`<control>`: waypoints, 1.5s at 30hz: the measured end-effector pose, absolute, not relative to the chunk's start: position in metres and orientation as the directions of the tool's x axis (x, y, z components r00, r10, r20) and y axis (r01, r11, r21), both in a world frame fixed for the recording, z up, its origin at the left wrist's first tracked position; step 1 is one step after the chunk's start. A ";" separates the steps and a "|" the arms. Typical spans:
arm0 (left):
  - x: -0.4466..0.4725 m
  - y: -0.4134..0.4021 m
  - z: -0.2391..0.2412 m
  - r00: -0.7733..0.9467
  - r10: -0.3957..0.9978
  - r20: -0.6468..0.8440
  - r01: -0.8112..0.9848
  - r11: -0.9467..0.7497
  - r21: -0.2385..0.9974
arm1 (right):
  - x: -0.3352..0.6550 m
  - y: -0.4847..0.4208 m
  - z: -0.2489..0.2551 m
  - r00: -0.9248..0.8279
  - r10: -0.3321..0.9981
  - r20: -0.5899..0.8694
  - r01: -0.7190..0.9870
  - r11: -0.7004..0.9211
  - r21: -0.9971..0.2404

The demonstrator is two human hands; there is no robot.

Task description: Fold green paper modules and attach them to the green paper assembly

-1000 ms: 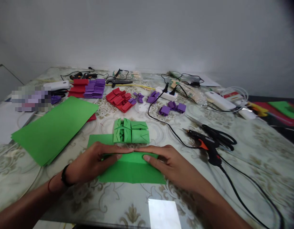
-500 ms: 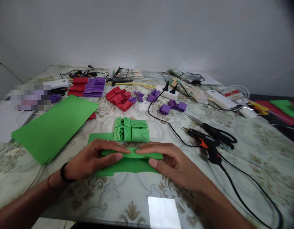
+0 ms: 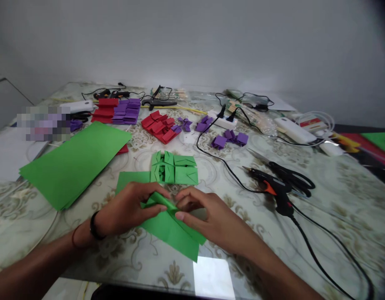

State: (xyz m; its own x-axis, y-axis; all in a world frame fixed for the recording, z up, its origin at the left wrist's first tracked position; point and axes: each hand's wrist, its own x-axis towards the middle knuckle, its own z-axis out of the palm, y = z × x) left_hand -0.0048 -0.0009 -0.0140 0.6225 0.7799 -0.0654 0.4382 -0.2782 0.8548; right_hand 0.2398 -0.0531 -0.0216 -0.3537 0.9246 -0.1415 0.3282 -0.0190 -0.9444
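Observation:
Between both hands is a sheet of green paper [image 3: 172,231], creased, with its far edge folded over and its near corner slanting down to the right. My left hand [image 3: 134,206] pinches the folded part between thumb and fingers. Opposite it, my right hand [image 3: 201,210] has thumb and fingertips closed on the same fold, close to the left fingertips. Another green sheet [image 3: 133,178] lies flat partly under the left hand. Just beyond the hands sit small folded green pieces [image 3: 174,167] in a block. A stack of green paper [image 3: 76,164] rests to the left.
Right of my hands lie a glue gun [image 3: 272,187] with its cord and black scissors [image 3: 289,173]. Folded red pieces [image 3: 160,127] and purple pieces [image 3: 230,138] are farther back. A white power strip [image 3: 223,120] with plugs sits behind them. Cords cross the patterned tabletop.
The green paper was level with a straight fold along its width; now it is turned at a slant. Both hands have drawn their fingertips together on the fold.

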 end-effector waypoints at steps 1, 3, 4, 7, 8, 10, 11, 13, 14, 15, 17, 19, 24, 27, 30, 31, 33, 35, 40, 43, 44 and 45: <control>-0.003 -0.003 -0.015 0.634 0.769 -0.077 0.441 -0.279 0.853 | 0.237 -0.054 -0.023 -0.367 0.916 -0.164 0.335 -0.034 -0.942; -0.001 -0.005 -0.017 0.615 0.780 -0.111 0.440 -0.223 0.870 | 0.233 -0.055 -0.025 -0.370 0.908 -0.198 0.356 -0.058 -0.933; 0.000 -0.005 -0.018 0.598 0.791 -0.130 0.435 -0.184 0.881 | 0.232 -0.055 -0.026 -0.359 0.910 -0.209 0.362 -0.071 -0.929; -0.002 -0.001 -0.021 0.594 0.787 -0.168 0.424 -0.129 0.897 | 0.230 -0.055 -0.027 -0.324 0.918 -0.230 0.350 -0.110 -0.930; -0.003 0.000 -0.022 0.607 0.774 -0.178 0.433 -0.135 0.891 | 0.230 -0.054 -0.027 -0.318 0.919 -0.232 0.344 -0.116 -0.932; -0.004 0.003 -0.023 0.632 0.751 -0.191 0.448 -0.153 0.881 | 0.230 -0.054 -0.027 -0.316 0.919 -0.234 0.337 -0.122 -0.934; -0.004 0.004 -0.024 0.638 0.744 -0.197 0.452 -0.155 0.878 | 0.230 -0.053 -0.027 -0.319 0.917 -0.238 0.331 -0.128 -0.935; -0.004 0.005 -0.024 0.637 0.743 -0.203 0.453 -0.149 0.879 | 0.230 -0.053 -0.027 -0.325 0.911 -0.254 0.308 -0.152 -0.939; -0.005 0.006 -0.024 0.631 0.749 -0.203 0.456 -0.147 0.878 | 0.230 -0.052 -0.028 -0.329 0.906 -0.265 0.290 -0.170 -0.942; -0.005 0.006 -0.024 0.622 0.757 -0.202 0.460 -0.144 0.876 | 0.231 -0.052 -0.029 -0.335 0.900 -0.279 0.269 -0.192 -0.944; -0.006 0.007 -0.024 0.603 0.771 -0.205 0.462 -0.128 0.878 | 0.232 -0.050 -0.032 -0.349 0.885 -0.307 0.231 -0.237 -0.944; -0.008 0.007 -0.023 0.589 0.779 -0.215 0.456 -0.100 0.884 | 0.234 -0.049 -0.034 -0.357 0.874 -0.331 0.207 -0.272 -0.940; -0.010 0.008 -0.021 0.582 0.776 -0.243 0.431 -0.040 0.902 | 0.238 -0.047 -0.036 -0.351 0.860 -0.371 0.178 -0.328 -0.928; -0.009 0.008 -0.021 0.592 0.764 -0.255 0.415 -0.018 0.910 | 0.238 -0.047 -0.035 -0.349 0.851 -0.392 0.166 -0.356 -0.920; -0.008 0.008 -0.020 0.607 0.745 -0.276 0.426 -0.012 0.905 | 0.238 -0.047 -0.035 -0.360 0.839 -0.407 0.168 -0.371 -0.913; -0.008 0.008 -0.020 0.608 0.741 -0.285 0.434 -0.009 0.901 | 0.238 -0.047 -0.035 -0.365 0.837 -0.408 0.165 -0.373 -0.913; -0.007 0.008 -0.019 0.606 0.731 -0.314 0.444 0.016 0.896 | 0.238 -0.047 -0.035 -0.372 0.837 -0.402 0.164 -0.367 -0.916; -0.008 0.007 -0.018 0.596 0.731 -0.333 0.436 0.054 0.898 | 0.238 -0.047 -0.035 -0.376 0.836 -0.399 0.167 -0.363 -0.917; -0.010 0.009 -0.018 0.583 0.754 -0.304 0.414 0.048 0.909 | 0.242 -0.045 -0.034 -0.378 0.830 -0.411 0.168 -0.375 -0.912; -0.011 0.010 -0.016 0.564 0.772 -0.294 0.421 0.039 0.906 | 0.244 -0.043 -0.032 -0.385 0.829 -0.406 0.165 -0.371 -0.914; -0.011 0.010 -0.014 0.558 0.775 -0.296 0.422 0.042 0.905 | 0.245 -0.043 -0.032 -0.389 0.829 -0.403 0.164 -0.368 -0.915; -0.011 0.010 -0.013 0.557 0.775 -0.299 0.423 0.046 0.905 | 0.245 -0.043 -0.032 -0.392 0.829 -0.399 0.165 -0.363 -0.917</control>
State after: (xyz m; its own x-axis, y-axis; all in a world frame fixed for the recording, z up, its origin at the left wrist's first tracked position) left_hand -0.0113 0.0102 -0.0130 0.5566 0.7749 -0.2994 0.4227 0.0461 0.9051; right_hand 0.2454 -0.0431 -0.0324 -0.3922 0.8288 -0.3991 0.1652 -0.3634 -0.9169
